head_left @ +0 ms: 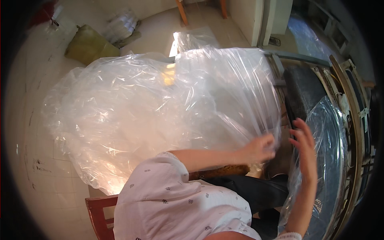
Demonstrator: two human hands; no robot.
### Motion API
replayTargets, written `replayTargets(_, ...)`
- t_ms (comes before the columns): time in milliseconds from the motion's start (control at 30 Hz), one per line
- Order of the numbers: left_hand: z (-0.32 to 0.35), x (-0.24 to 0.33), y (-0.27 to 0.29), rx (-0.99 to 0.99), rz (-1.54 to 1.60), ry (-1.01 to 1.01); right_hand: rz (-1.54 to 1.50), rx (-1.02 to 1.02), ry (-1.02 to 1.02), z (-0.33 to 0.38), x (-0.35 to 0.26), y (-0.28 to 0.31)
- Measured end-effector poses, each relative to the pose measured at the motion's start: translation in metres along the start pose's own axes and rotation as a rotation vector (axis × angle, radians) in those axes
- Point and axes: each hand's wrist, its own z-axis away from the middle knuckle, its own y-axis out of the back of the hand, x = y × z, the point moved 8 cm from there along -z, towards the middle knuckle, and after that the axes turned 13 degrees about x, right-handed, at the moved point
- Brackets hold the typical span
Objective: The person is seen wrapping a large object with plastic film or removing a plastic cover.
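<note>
Clear plastic sheeting already lies spread before you, its left part still crumpled, its right drawn into folds; your curled left hand apparently grips its edge, your open right hand seemingly empty.

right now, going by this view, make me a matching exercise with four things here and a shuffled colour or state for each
Column one
1. big plastic sheet
2. chair
3. shirt
4. right hand

Column two
a. white with small dark prints
b. raised, fingers apart
c. clear and crumpled
d. reddish brown

Right pairs: 1-c, 2-d, 3-a, 4-b
</note>
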Motion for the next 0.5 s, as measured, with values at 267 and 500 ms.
replayTargets(267,0.057,0.142,-0.017,-0.839,0.335,-0.034,-0.018,-0.025,0.031,-0.029,0.042,-0.008)
replayTargets(500,-0.088,0.064,0.076,-0.14,-0.689,-0.38,0.057,-0.551,-0.046,0.105,-0.049,-0.027)
